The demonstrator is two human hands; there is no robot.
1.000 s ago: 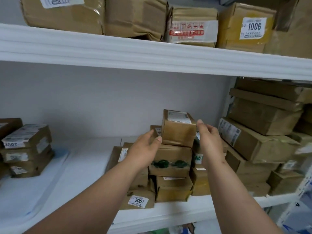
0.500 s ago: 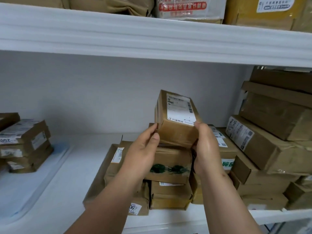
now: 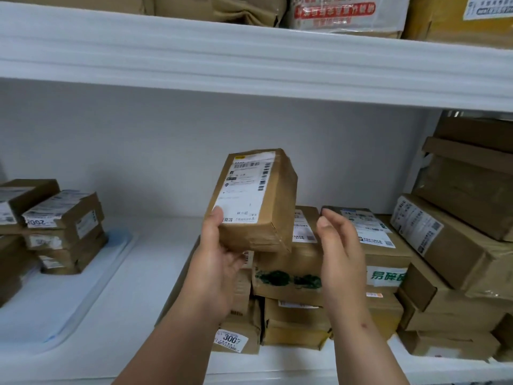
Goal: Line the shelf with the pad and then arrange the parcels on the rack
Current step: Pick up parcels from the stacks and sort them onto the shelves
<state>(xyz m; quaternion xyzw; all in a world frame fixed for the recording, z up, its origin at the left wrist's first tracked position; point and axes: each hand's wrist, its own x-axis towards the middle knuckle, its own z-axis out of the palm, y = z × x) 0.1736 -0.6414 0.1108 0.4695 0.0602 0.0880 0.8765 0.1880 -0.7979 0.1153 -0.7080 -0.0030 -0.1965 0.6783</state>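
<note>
My left hand (image 3: 219,262) holds a small brown parcel (image 3: 255,201) with a white shipping label, lifted above the pile and tilted so the label faces me. My thumb lies on the label and my fingers are underneath. My right hand (image 3: 340,245) hovers just right of the parcel with relaxed fingers, not touching it. Below lies a pile of brown parcels (image 3: 291,282) on the white shelf (image 3: 133,287). A thin white pad (image 3: 63,295) with a bluish edge covers the shelf's left part, with a short stack of parcels (image 3: 63,229) on it.
Larger cardboard boxes (image 3: 460,223) are heaped at the right end of the shelf. The upper shelf board (image 3: 249,56) hangs close overhead and carries more parcels (image 3: 347,12). Bare shelf lies between the left stack and the middle pile.
The parcel was lifted off the pile and turned label-up. My right hand let go of it and moved off to the right; my left hand now holds it alone.
</note>
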